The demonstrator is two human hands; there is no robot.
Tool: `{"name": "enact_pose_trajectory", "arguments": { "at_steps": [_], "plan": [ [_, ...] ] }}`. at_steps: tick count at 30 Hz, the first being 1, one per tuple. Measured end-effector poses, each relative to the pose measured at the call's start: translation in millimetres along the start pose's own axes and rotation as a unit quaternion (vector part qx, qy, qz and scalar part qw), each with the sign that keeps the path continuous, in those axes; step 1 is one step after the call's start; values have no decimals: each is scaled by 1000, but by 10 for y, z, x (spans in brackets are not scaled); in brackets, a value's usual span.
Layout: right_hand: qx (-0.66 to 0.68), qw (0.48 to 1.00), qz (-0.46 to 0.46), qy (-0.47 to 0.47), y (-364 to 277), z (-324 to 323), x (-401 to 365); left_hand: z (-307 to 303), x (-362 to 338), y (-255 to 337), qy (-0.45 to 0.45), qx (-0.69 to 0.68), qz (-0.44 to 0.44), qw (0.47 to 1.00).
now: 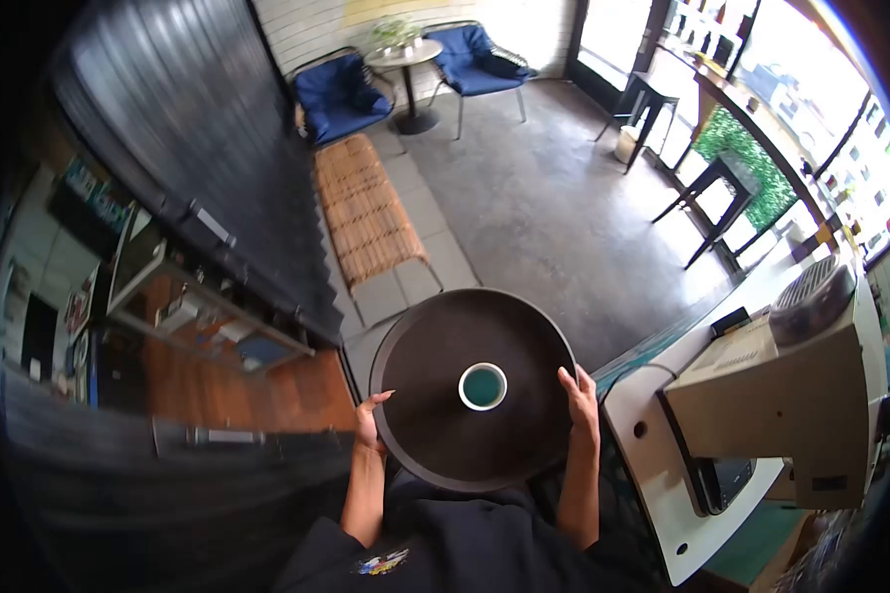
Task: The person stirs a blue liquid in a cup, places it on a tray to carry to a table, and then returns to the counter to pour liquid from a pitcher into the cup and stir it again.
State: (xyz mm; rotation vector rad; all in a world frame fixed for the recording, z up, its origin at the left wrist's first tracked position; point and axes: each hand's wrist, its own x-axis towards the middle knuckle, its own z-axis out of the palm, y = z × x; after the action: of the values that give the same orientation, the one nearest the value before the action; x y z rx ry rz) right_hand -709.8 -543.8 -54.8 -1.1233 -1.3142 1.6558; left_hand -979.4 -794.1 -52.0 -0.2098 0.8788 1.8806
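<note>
A round dark brown serving tray (425,346) is held level in front of my body, between both hands. My left hand (369,420) grips its left edge, thumb over the rim and the other fingers hidden underneath. At the opposite edge my right hand (581,398) holds the rim the same way, thumb on top. One small white cup (483,386) stands upright a little right of the tray's middle, showing a teal inside. Neither hand touches the cup.
Ahead lie a grey concrete floor (534,188) and a woven bench (364,203). Blue chairs (338,97) flank a small round table (405,55) at the back. Black stools (727,183) line the window counter. To my right, a counter (653,465) carries a beige machine (771,381); a dark corrugated wall (183,128) rises left.
</note>
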Motion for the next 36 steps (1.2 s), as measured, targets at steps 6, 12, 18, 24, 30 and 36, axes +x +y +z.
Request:
{"name": "enact_pose_trajectory", "arguments": {
  "at_steps": [6,12,18,24,30,36],
  "plan": [
    [24,1000,-10,8,-170,362,785,453,1174,719,-61,15,-52,997],
    [39,993,10,115,-636,824,1227,1025,2037,1155,-89,36,-90,991],
    [23,993,-20,113,-733,939,1928,1467,2704,1309,-72,98,-45,992],
    [15,996,-34,84,-766,885,2872,1668,3657,1298,-74,44,-95,992],
    [36,996,-13,83,-799,817,4152,2273,4387,1348,-92,4,-124,988],
    [7,999,-29,22,-1528,933,5116,2828,4970,1386,-21,58,-49,997]
  ]
}}
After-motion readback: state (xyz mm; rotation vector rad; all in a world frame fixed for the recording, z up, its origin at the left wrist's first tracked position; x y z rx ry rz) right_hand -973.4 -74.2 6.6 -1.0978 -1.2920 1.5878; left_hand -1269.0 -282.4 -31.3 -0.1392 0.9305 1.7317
